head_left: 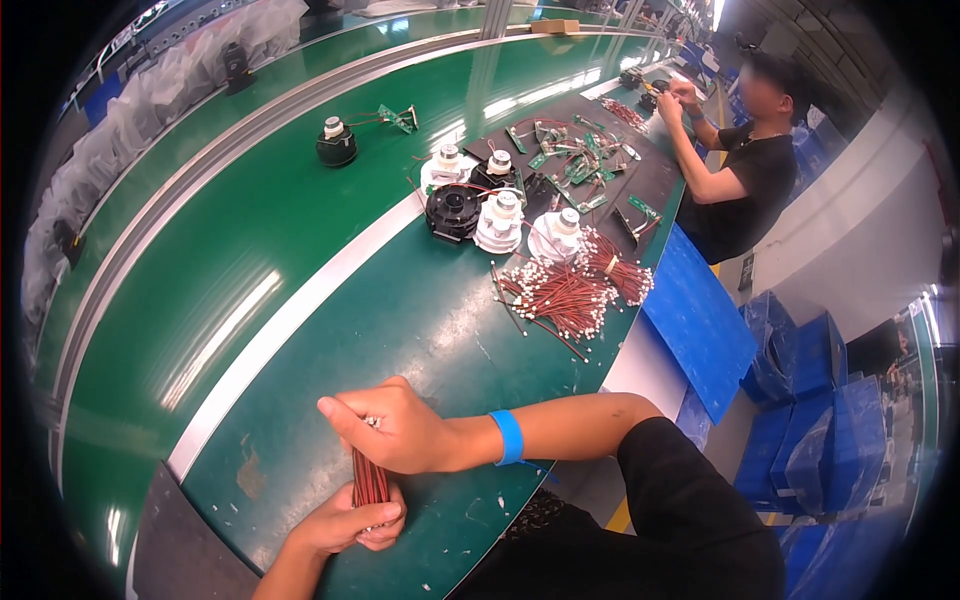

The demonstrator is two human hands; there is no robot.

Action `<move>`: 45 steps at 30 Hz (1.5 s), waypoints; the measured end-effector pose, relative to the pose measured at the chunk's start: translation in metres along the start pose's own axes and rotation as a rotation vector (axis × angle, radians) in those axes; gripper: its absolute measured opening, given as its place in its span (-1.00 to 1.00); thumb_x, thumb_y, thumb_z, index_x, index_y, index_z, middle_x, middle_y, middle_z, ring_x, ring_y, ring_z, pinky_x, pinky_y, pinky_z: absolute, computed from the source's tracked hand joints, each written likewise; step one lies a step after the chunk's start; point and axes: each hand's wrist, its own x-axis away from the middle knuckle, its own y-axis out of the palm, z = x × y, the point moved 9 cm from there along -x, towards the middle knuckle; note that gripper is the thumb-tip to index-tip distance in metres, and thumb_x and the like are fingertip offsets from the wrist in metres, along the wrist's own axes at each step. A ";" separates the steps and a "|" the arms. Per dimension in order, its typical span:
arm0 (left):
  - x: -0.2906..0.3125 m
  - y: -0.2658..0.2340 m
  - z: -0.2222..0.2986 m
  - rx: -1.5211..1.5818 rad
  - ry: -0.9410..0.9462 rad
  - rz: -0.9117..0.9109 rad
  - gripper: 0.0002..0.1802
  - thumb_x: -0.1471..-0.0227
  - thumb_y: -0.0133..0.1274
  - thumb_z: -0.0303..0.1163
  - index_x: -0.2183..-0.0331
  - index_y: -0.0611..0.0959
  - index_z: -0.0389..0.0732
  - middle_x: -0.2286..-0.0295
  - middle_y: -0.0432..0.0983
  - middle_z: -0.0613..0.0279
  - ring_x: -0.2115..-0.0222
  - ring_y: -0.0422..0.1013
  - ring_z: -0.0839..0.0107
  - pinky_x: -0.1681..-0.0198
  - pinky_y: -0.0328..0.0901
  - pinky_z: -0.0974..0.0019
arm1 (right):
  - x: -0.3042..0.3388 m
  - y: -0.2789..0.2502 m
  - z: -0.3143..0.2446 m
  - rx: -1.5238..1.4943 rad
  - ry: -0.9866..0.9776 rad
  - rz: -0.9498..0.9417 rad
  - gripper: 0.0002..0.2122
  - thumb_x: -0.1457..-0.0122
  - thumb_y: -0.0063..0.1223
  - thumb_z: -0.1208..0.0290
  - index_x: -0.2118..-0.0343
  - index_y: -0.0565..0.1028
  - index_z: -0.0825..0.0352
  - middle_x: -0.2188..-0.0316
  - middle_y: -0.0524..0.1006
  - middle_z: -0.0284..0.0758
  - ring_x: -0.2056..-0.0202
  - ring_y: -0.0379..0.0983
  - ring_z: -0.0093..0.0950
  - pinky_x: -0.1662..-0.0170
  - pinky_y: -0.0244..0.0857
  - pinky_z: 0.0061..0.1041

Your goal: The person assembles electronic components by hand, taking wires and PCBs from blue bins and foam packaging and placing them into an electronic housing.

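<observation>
A bundle of red and black wires with small white connectors stands roughly upright between my hands. My left hand wraps round its lower part, thumb across the front. Above it, my right hand closes round the top end, where a few white connectors show by the thumb. Its wrist carries a blue band. Beyond my hands on the green table lies a loose heap of the same wires, beside another bundle tied with a band.
White motor units and black ones stand behind the wires. Several green circuit boards lie on a dark mat. A green conveyor belt runs along the left, carrying a black motor. A co-worker sits at the far right near blue bins.
</observation>
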 end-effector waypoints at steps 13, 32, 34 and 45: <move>0.001 -0.002 -0.003 -0.030 -0.083 0.214 -0.82 -0.15 -0.09 -0.31 0.46 0.34 -0.11 0.70 0.16 0.40 0.74 -0.02 0.64 0.72 -0.14 0.52 | -0.003 0.016 0.017 -0.287 0.233 -0.116 -0.66 -0.22 -0.11 0.32 0.65 0.42 0.41 0.66 0.51 -0.33 0.53 0.46 -0.59 0.42 0.32 -0.61; -0.001 0.006 -0.003 -0.020 -0.051 -0.041 -0.81 -0.08 0.01 -0.32 0.32 0.44 -0.22 0.52 0.34 0.25 0.64 0.15 0.60 0.63 0.01 0.54 | 0.013 0.013 0.033 -0.465 0.517 0.008 -0.43 -0.27 -0.19 0.18 0.91 0.21 0.32 0.92 0.25 -0.39 0.84 0.22 -0.62 0.76 0.11 -0.62; 0.000 0.002 -0.004 0.014 -0.033 -0.032 -0.66 -0.01 0.09 -0.33 0.19 0.44 -0.27 0.39 0.40 0.16 0.57 0.21 0.57 0.56 0.08 0.54 | 0.013 0.013 0.032 -0.495 0.519 0.011 -0.43 -0.26 -0.18 0.19 0.91 0.20 0.31 0.93 0.23 -0.39 0.86 0.20 -0.62 0.78 0.09 -0.61; -0.002 0.001 -0.006 -0.018 0.036 -0.169 0.07 0.42 0.35 0.00 -0.04 0.23 -0.40 0.16 0.37 -0.21 0.28 0.43 0.22 0.38 0.24 0.36 | 0.016 0.016 0.031 -0.698 0.589 0.015 -0.46 -0.24 -0.14 0.16 0.87 0.11 0.24 0.95 0.13 -0.42 0.91 0.09 -0.61 0.83 0.01 -0.61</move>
